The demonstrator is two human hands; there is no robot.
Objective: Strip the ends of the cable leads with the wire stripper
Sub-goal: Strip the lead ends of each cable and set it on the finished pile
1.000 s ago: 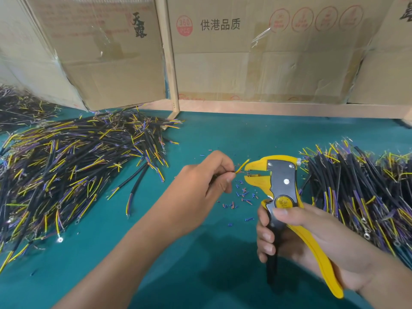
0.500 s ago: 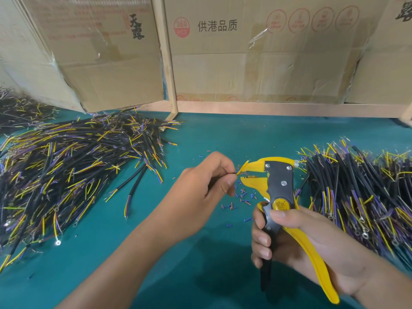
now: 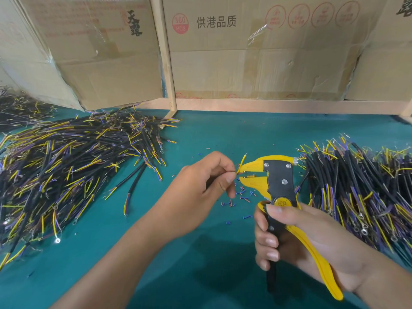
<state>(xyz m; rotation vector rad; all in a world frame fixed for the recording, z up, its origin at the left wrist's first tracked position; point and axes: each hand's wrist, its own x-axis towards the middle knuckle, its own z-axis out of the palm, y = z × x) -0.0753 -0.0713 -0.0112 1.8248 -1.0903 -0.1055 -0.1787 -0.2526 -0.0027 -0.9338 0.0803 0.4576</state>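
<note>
Since half a second back: stripper jaws a little more parted, a slim gap now between upper and lower yellow beak; yellow lead tip tilted up higher over the nose; hands otherwise in much the same spots.

Left hand curled, thumb and forefinger pinched together on thin leads, right at the mouth of the tool. One yellow lead sticking up and away past the upper beak; another fed into the gap between the beaks, colour hard to tell at that size.

Right hand wrapped round the handles of the wire stripper, thumb laid across the round yellow pivot disc, four fingers curled over the black handle, yellow handle running along the palm toward the wrist. Tool held upright above the green mat, nose pointing left. Yellow beaks, black centre plate with two silver rivets, small knurled knob at the top right corner.

One stripper, two hands. Two large cable heaps: left pile and right pile, black sheaths with yellow, purple and blue leads, too many to count. A third, smaller heap at far left. Scattered insulation bits, blue and reddish, on the mat under the tool. Cardboard boxes behind a wooden frame.
</note>
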